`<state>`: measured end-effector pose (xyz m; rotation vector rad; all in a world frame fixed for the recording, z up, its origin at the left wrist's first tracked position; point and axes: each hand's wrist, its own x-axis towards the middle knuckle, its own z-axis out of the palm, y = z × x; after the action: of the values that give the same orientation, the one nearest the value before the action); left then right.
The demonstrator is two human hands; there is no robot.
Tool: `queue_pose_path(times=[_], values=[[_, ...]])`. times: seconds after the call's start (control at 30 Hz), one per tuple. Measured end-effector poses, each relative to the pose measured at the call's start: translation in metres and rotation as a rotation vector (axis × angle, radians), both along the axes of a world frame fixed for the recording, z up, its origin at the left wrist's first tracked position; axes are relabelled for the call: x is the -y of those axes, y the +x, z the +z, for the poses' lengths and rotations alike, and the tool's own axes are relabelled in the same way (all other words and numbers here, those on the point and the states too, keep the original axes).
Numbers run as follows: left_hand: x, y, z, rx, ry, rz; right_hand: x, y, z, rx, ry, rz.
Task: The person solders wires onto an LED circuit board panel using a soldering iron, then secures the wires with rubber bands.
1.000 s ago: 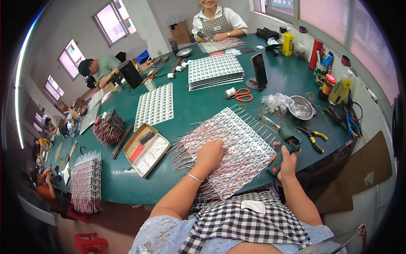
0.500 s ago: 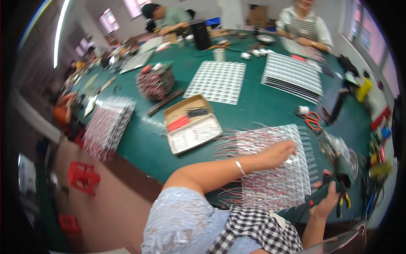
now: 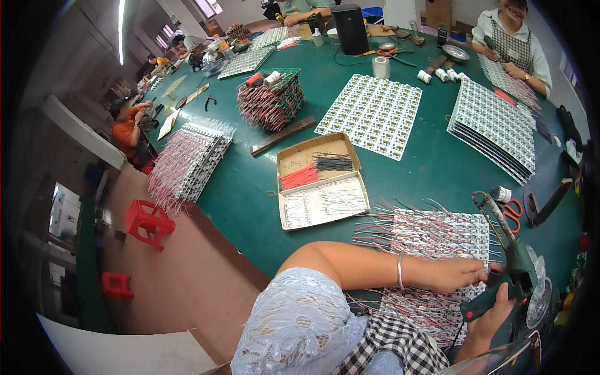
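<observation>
A panel of small circuit boards (image 3: 440,228) lies before me, with thin red, white and dark wires sticking out along its left side. My left hand (image 3: 459,274) reaches across it to the right edge. Its fingers are drawn together; whatever they may pinch is too small to make out. Just right of the panel, my right hand (image 3: 494,317) grips a green soldering gun (image 3: 520,265) by the handle, its metal tip end pointing up and away from me. The left fingertips are close beside the gun's body; whether they touch it I cannot tell.
An open carton (image 3: 284,215) holds red, black and white wires. Beyond lie a bare board panel (image 3: 375,112), stacked panels (image 3: 494,125), a wired bundle (image 3: 270,100) and a dark bar (image 3: 284,135). Orange-handled scissors (image 3: 514,212) lie behind the gun. Co-workers sit around the green table (image 3: 244,187).
The view has swung left and sharpened. My left hand has moved nearer me and rightward over the panel, closer to the soldering gun. My right hand still holds the gun.
</observation>
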<state>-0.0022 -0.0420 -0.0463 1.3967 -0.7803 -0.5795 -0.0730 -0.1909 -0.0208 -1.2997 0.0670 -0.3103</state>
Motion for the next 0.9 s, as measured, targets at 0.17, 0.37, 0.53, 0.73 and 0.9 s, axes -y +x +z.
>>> queue_pose_path(times=[0.17, 0.37, 0.53, 0.73, 0.9], values=[[0.002, -0.003, -0.014, -0.083, -0.002, -0.074, 0.003, 0.004, -0.011, -0.024, 0.004, -0.022], [0.006, -0.003, -0.036, -0.196, 0.030, -0.087, 0.010, 0.004, -0.018, 0.056, 0.037, -0.036], [0.008, -0.004, -0.042, -0.225, -0.094, -0.118, 0.004, 0.005, -0.013, 0.079, -0.055, -0.001], [0.003, -0.008, -0.033, -0.371, -0.131, -0.115, -0.001, 0.002, -0.018, 0.046, -0.102, 0.021], [0.005, -0.002, -0.032, -0.214, -0.098, -0.203, 0.004, 0.007, -0.018, 0.059, -0.148, -0.044]])
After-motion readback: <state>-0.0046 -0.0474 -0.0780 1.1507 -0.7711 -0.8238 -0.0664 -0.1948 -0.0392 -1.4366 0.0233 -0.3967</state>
